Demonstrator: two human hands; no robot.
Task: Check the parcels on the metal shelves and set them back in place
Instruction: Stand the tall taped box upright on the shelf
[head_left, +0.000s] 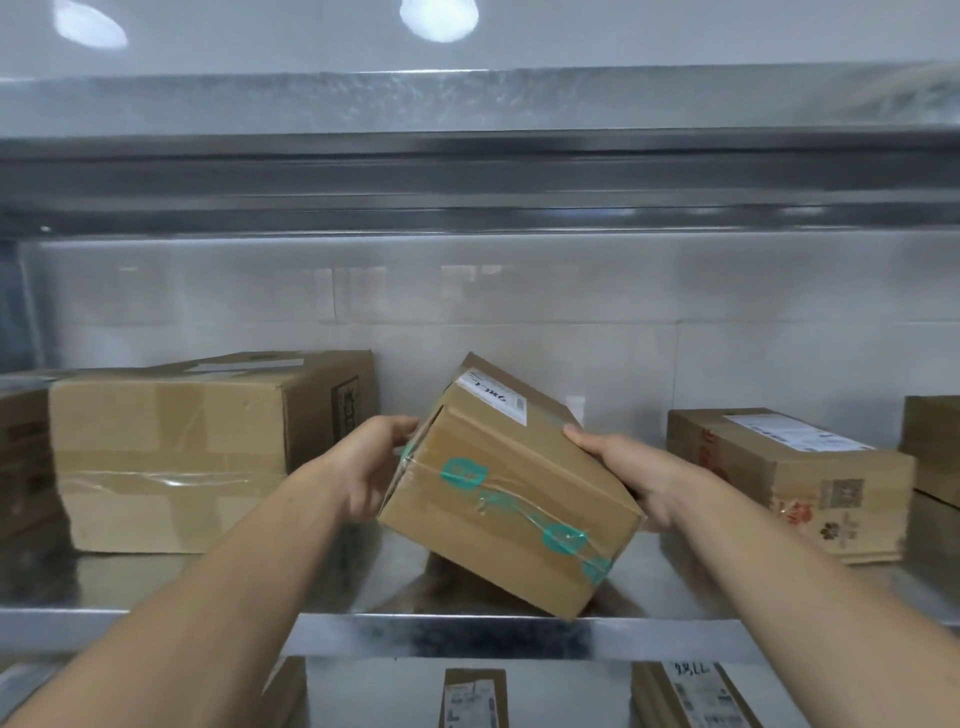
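Metal shelf (363, 587): left hand (369, 467), right hand (628, 467) grip tilted parcel (498, 499); label (493, 397) blurred.

Parcel storeroom or courier pickup pt, by the look of it. Galvanised metal shelves (467, 631) in tiers, upper tier (467, 171) close overhead, another below. Brown cardboard cartons spaced along middle tier: big taped carton (171, 457) at left, flatter carton (789, 488) at right w/ printed shipping label, QR code and red print. Tilted parcel (509, 493) at centre w/ white label, handwritten no. and teal-printed clear tape. More labelled boxes (691, 696) on tier below, one w/ big handwritten no. on its label. Plain white tiled wall (519, 291) behind, glossy, w/ bright light spots (439, 18) up top.
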